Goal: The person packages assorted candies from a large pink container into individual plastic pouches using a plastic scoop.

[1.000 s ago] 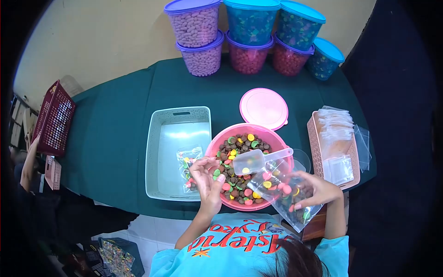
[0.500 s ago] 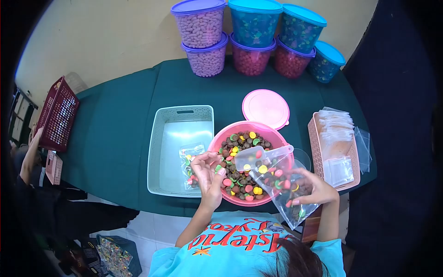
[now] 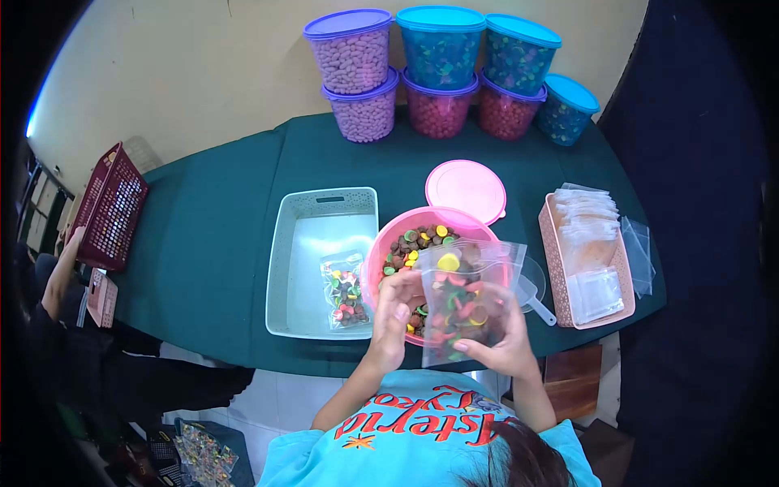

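Note:
My right hand [image 3: 507, 337] is closed on a clear zip bag [image 3: 454, 312], thumb in front and fingers behind it. The bag is upright and holds brown, pink, green and yellow button-shaped candies. At its left edge is my left hand [image 3: 393, 325], open, its thumb apart and its fingertips right at the plastic. Behind the bag, partly covered by it, is a pink bowl [image 3: 375, 264] of the same candies [image 3: 418, 239]. A translucent scoop [image 3: 542, 308] rests to the right of the bowl.
A pale green basket [image 3: 280, 268] on the left holds a filled bag [image 3: 345, 292]. At right, a pink basket [image 3: 560, 300] carries stacked plastic bags [image 3: 588, 223]. A pink lid [image 3: 466, 191] lies behind the bowl. Lidded tubs [image 3: 442, 109] stand at the back. Another person's hand [image 3: 71, 243] touches a maroon basket [image 3: 114, 207].
The filled bag has moved left and up, from tilted to upright, with my right hand. My left hand has shifted right to the bag's edge. The scoop now lies right of the bowl.

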Tool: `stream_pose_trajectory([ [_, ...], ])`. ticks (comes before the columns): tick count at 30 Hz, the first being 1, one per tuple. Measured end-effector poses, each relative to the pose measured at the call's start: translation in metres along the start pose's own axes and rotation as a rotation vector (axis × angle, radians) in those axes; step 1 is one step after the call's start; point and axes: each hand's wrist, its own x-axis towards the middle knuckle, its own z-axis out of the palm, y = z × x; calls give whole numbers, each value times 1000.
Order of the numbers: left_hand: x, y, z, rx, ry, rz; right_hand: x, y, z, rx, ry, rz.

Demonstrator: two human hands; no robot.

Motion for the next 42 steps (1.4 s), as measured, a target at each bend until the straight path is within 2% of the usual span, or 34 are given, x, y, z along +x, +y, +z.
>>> stream_pose_trajectory([
  [2, -3, 1, 4, 30, -23, 17, -1, 9, 10, -71, 11, -57],
  [4, -7, -1, 8, 131, 79, 53, -3, 17, 17, -202, -14, -92],
  [8, -8, 1, 6, 199, 175, -71, 1, 9, 14, -309, -33, -69],
  [12, -5, -6, 6, 248, 152, -44, 12, 24, 9, -141, 58, -214],
  [14, -1, -5, 9, 263, 56, -26, 18, 14, 16, 81, 199, -22],
  [15, 1, -5, 9, 341, 14, 11, 21, 14, 18, 63, 215, -10],
  [19, 7, -6, 0, 318, 77, -46, 25, 23, 20, 112, 211, 51],
  [21, 10, -4, -3, 337, 115, -94, 26, 27, 21, 161, 228, 150],
  [22, 12, -4, -4, 354, 147, -143, 28, 31, 20, 161, 224, 153],
  [24, 14, -7, -10, 362, 138, -87, 31, 40, 18, -5, 243, -85],
  [25, 15, -9, -13, 371, 123, -33, 31, 41, 17, -4, 240, -81],
  [27, 14, -12, -18, 382, 132, -71, 31, 43, 15, 6, 219, -93],
  [28, 14, -13, -20, 394, 138, -106, 32, 40, 15, 7, 216, -90],
  [30, 15, -13, -20, 417, 127, -97, 32, 29, 17, 189, 221, 78],
  [34, 15, -8, -19, 502, 111, -122, 32, 28, 15, 138, 192, 112],
  [38, 14, -15, -24, 487, 95, -39, 34, 30, 13, 273, 149, 127],
  [42, 14, -11, -22, 470, 47, -65, 34, 28, 14, 202, 140, 196],
])
